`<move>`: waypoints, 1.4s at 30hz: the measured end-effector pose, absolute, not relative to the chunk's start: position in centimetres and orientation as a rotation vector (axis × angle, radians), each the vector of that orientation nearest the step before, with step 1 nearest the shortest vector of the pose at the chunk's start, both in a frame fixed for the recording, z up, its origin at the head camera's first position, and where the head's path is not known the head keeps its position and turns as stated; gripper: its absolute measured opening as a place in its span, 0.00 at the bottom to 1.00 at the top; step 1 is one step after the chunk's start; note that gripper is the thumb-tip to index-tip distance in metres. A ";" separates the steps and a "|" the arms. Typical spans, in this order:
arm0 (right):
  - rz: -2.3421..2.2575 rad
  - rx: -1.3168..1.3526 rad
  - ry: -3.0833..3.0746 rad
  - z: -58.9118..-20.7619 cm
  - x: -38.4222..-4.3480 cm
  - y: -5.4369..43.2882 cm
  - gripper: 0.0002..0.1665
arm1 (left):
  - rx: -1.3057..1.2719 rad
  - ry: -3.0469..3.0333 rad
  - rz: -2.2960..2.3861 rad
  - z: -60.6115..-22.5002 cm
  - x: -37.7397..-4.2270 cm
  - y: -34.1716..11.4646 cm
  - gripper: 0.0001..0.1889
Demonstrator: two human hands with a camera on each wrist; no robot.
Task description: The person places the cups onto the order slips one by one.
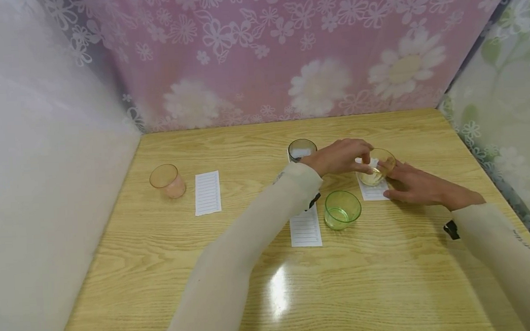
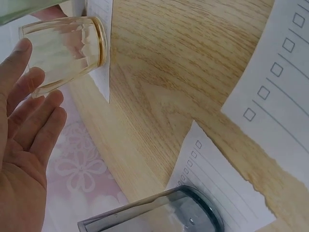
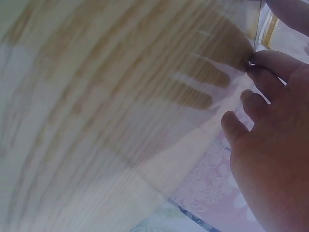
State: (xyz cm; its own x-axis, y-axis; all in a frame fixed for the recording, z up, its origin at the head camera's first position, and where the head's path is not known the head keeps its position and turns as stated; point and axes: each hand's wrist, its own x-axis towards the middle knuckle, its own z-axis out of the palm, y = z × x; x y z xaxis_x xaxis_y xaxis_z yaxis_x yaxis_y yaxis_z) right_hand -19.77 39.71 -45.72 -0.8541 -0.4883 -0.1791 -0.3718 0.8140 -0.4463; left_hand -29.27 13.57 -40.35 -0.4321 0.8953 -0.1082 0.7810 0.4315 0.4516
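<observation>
The rightmost cup (image 1: 373,177) stands on paper (image 1: 375,194), behind the front cup (image 1: 342,211).

cream sleeves (image 1: 246,243), dark lettering (image 1: 524,242)

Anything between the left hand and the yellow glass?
Nothing visible: the left hand is right at the yellow glass, though contact isn't clear. The right hand is on the other side, and the green glass stands nearer the camera, off that path.
</observation>
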 end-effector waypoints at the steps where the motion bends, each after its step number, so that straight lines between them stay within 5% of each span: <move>1: -0.582 -0.657 2.713 -45.7 -19.8 39.7 0.51 | 1.433 2.359 0.480 -40.3 -29.2 13.6 0.18; 16: -0.655 -0.613 2.699 -45.6 -19.4 40.3 0.49 | 1.352 2.351 0.455 -39.7 -29.1 12.5 0.33; 26: -0.578 -0.449 2.868 -43.3 -17.9 41.7 0.44 | 1.461 2.448 0.397 -37.2 -29.1 8.7 0.28; 34: -0.689 -0.554 3.110 -42.8 -17.2 40.5 0.31 | 1.422 2.491 0.480 -37.3 -29.1 5.7 0.28; 42: -0.746 -0.558 3.188 -42.0 -16.8 39.2 0.29 | 1.401 2.506 0.498 -37.3 -28.8 3.2 0.28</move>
